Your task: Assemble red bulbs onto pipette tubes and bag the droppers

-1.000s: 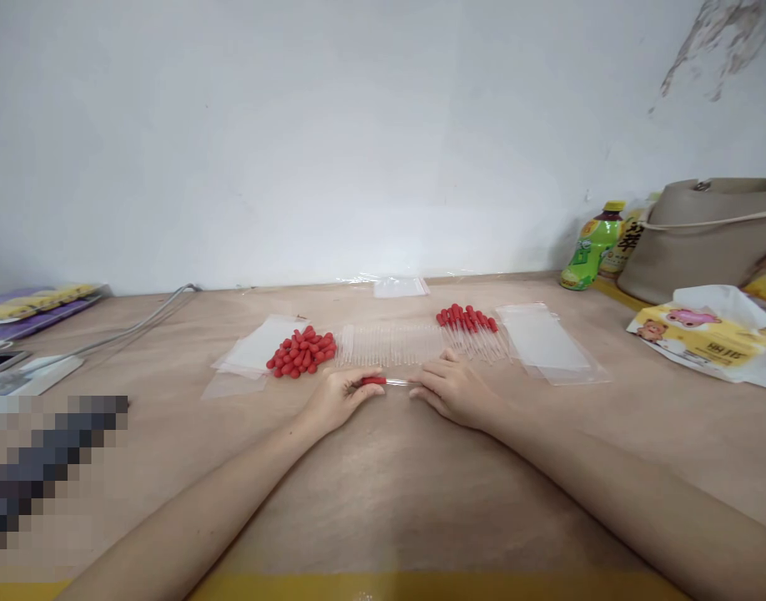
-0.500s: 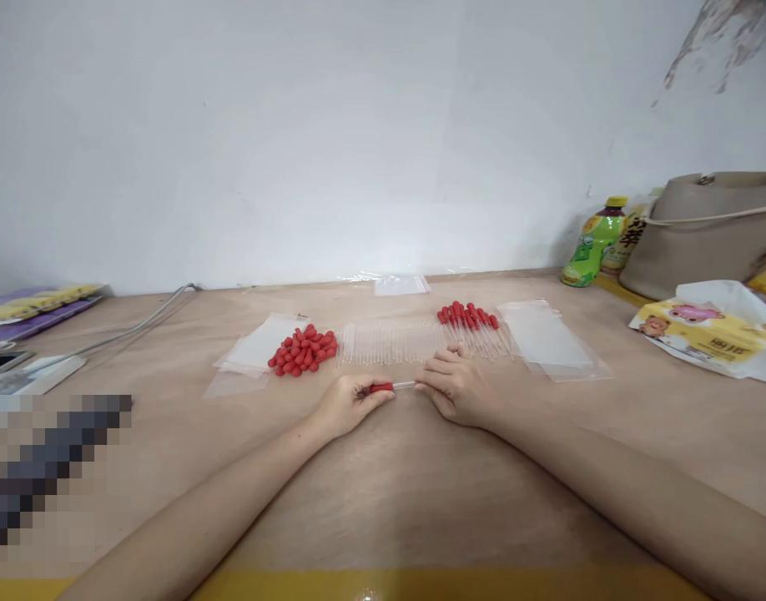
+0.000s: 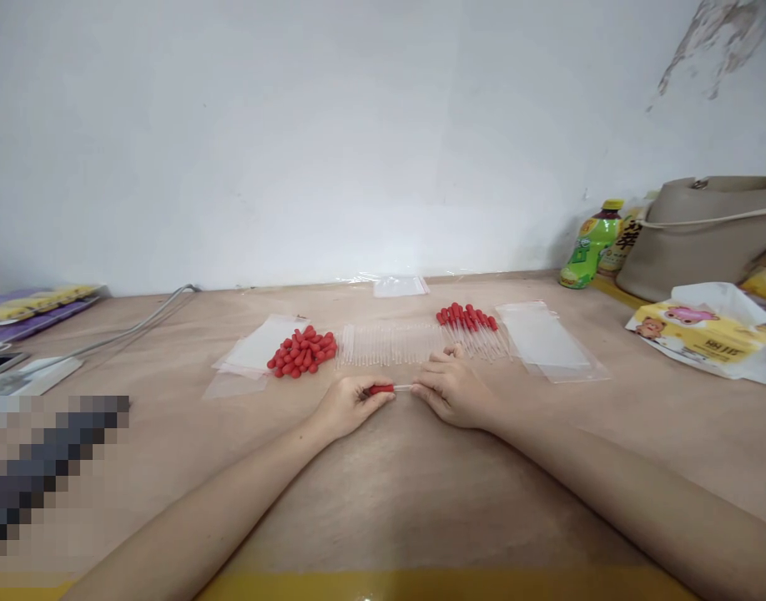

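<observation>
Bulb and tube meet end to end over the middle of the table, just in front of a row of clear tubes. Of the hands, the left hand is closed round the red bulb, thumb and fingers pinching; the right hand pinches the clear tube by its fingertips. Loose bulbs lie left of the row, droppers right. The green bottle carries pale lettering, too small to read. Behind it, a second bottle shows dark Chinese characters, one apparently 萃. The yellow-and-white pack bears a cartoon bear and block lettering, not legible.
</observation>
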`<action>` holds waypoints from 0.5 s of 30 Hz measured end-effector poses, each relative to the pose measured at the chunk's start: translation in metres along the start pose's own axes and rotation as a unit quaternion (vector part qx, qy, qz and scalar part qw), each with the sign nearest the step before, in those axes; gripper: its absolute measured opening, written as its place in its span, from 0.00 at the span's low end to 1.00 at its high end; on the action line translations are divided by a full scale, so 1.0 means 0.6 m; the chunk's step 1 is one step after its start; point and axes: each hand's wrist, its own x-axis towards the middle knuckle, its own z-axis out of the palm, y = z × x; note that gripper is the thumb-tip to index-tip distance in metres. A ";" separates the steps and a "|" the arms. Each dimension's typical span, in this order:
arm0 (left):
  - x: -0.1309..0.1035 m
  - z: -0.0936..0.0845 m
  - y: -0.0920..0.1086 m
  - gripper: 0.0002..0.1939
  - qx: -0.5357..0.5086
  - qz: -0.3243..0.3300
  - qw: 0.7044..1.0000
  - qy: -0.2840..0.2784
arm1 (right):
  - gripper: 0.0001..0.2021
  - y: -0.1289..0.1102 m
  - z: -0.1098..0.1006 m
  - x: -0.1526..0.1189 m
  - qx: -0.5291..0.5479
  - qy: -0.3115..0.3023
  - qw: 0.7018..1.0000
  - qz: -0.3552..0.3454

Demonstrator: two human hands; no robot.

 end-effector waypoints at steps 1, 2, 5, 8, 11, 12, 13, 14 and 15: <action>0.000 0.000 -0.001 0.08 0.001 0.001 1.000 0.003 | 0.14 0.002 0.000 -0.001 -0.012 -0.003 1.000 -0.009; 0.001 0.000 -0.002 0.08 0.003 0.001 1.000 0.005 | 0.13 0.003 0.000 -0.002 -0.026 -0.006 1.000 -0.017; 0.003 -0.001 -0.005 0.15 0.011 0.000 1.000 0.024 | 0.12 0.010 -0.005 -0.007 -0.064 -0.017 0.998 -0.013; 0.005 -0.003 -0.007 0.21 0.022 -0.021 0.999 0.044 | 0.13 0.029 -0.016 -0.009 -0.081 -0.007 0.994 0.073; 0.007 -0.004 -0.007 0.18 0.034 -0.029 0.999 0.028 | 0.14 0.064 -0.028 -0.002 -0.078 0.023 0.969 0.232; 0.007 -0.004 -0.007 0.16 0.040 -0.025 0.999 0.020 | 0.16 0.077 -0.031 0.002 -0.077 0.028 0.955 0.286; 0.008 -0.004 -0.007 0.14 0.047 -0.020 0.999 0.014 | 0.17 0.090 -0.033 0.007 -0.079 0.029 0.940 0.332; 0.008 -0.004 -0.007 0.12 0.054 -0.015 0.998 0.009 | 0.17 0.102 -0.033 0.012 -0.081 0.025 0.925 0.369; 0.009 -0.004 -0.007 0.11 0.059 -0.010 0.998 0.005 | 0.18 0.113 -0.033 0.018 -0.084 0.019 0.913 0.399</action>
